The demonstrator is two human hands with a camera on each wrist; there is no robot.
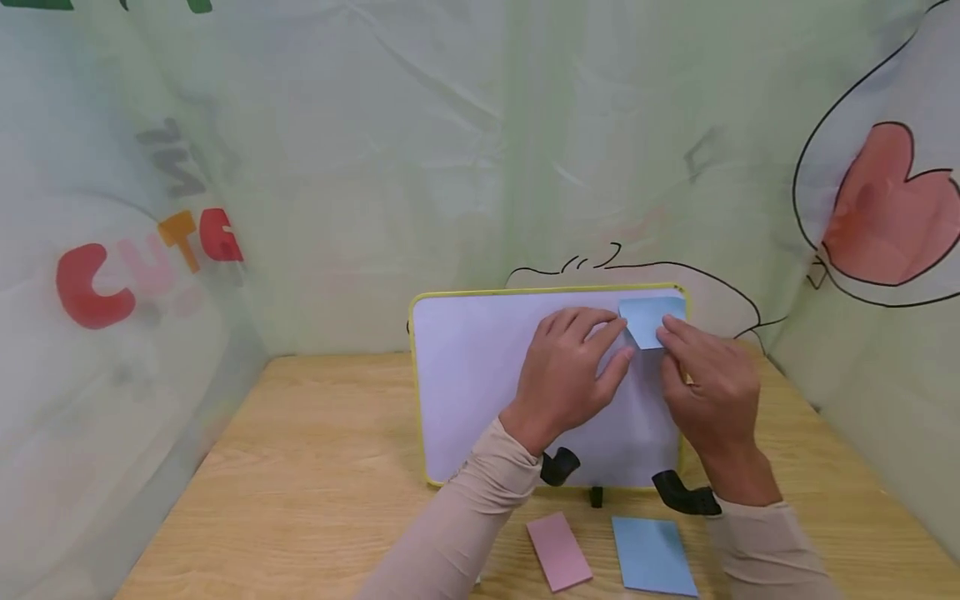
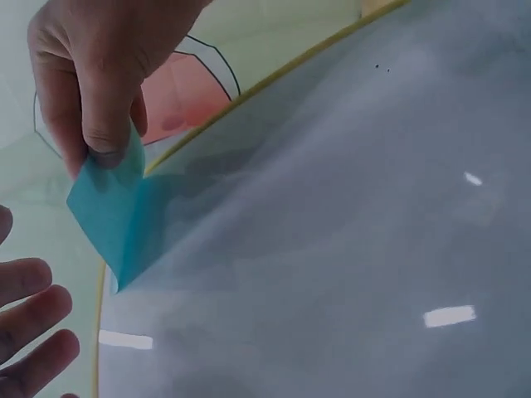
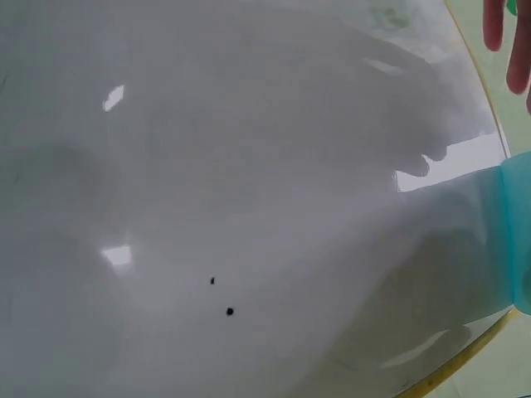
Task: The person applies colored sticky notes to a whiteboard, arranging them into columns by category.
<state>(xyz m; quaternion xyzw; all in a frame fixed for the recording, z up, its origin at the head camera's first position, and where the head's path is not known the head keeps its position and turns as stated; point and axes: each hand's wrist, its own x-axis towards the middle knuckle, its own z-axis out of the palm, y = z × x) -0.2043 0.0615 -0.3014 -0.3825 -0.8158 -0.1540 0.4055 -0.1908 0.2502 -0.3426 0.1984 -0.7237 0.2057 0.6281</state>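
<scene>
A light blue sticky note [image 1: 643, 323] is at the upper right corner of a small whiteboard [image 1: 472, 383] with a yellow rim. My right hand [image 1: 712, 385] pinches the note between thumb and fingers. In the left wrist view the note [image 2: 106, 207] stands bent away from the board, one edge against its surface. Just left of the note is my left hand [image 1: 567, 367], its fingers loosely bent and holding nothing. Its fingers [image 2: 33, 311] appear apart from the note in the left wrist view. The right wrist view shows only part of the note [image 3: 516, 236] at its right edge.
On the wooden table [image 1: 322, 442], a pink sticky pad [image 1: 559, 552] and a blue sticky pad [image 1: 654, 556] lie before the board. Black supports, including one dark foot [image 1: 596, 497], show at the board's lower edge. Printed curtains [image 1: 337, 167] surround the table.
</scene>
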